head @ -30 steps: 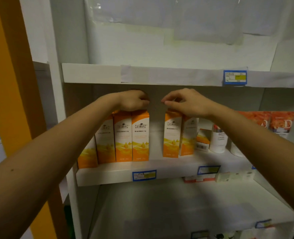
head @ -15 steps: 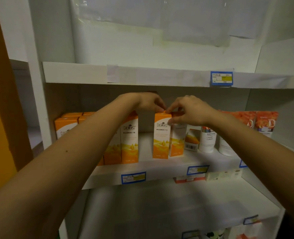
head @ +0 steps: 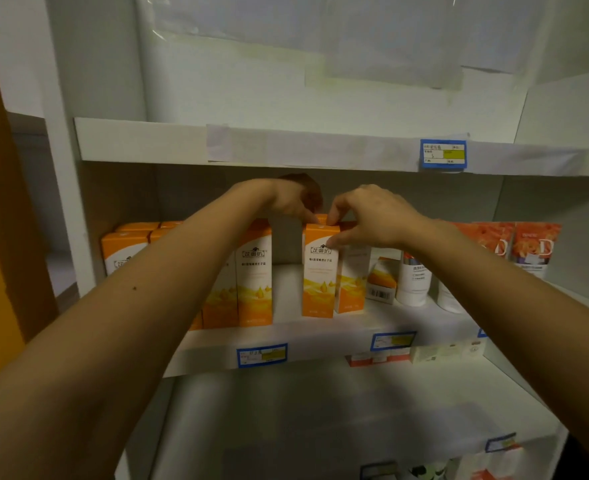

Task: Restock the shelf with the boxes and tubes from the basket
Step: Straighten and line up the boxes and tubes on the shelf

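Retail shop, likely cosmetics or pharmacy aisle. White shelf (head: 217,355) with blue price tags (head: 262,355) on the edges. Identical orange boxes (head: 254,278) in rows, white tubes (head: 411,282) alongside.

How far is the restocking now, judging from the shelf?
Done: orange boxes stand in rows on the middle shelf. In hand: the right hand grips one orange box, the left hand touching its top. Left: a gap beside it; the basket is not in view.
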Demonstrator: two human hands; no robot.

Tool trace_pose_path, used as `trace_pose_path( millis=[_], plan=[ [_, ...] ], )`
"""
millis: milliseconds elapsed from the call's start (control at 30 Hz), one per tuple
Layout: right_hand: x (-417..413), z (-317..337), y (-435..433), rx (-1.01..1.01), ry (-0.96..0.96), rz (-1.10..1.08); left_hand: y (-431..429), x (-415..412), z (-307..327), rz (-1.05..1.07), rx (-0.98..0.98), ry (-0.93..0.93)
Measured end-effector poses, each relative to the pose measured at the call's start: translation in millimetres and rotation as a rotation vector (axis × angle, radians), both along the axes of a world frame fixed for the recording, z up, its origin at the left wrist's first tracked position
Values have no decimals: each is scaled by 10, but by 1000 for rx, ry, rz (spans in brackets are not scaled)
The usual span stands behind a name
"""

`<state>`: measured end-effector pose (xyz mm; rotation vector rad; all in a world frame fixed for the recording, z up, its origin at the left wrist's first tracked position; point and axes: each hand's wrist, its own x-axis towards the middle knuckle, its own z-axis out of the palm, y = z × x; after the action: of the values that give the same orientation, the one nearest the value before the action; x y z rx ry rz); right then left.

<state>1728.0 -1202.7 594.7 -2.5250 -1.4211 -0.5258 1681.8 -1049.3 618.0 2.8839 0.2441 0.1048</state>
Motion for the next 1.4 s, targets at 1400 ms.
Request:
trace_pose_path(
  millis=[1400],
  plan=[
    [-33,25,299,46,215,195,275,-319,63,100,-27,62]
  ],
)
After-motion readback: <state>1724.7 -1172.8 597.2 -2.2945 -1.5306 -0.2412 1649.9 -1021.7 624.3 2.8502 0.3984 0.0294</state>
